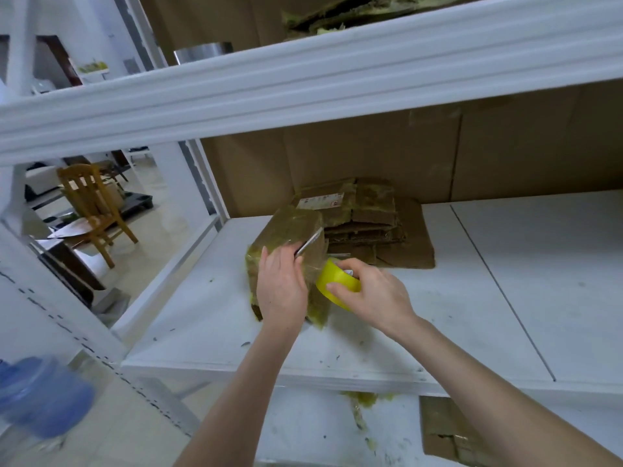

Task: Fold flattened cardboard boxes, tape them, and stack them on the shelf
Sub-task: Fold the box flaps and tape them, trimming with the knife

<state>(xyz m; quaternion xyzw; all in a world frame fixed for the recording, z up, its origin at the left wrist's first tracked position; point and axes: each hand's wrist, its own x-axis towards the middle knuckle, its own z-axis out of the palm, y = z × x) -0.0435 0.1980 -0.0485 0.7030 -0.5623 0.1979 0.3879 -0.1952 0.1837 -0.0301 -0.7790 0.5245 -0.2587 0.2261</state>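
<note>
While the left hand (281, 288) curls round a metal blade (309, 242) laid against the taped box (286, 229) beneath it, the right hand (376, 293) just beside grips the yellow tape roll (332, 281). Beyond both hands lies a stack of flattened cardboard (371, 220) on the white shelf (505, 281).
</note>
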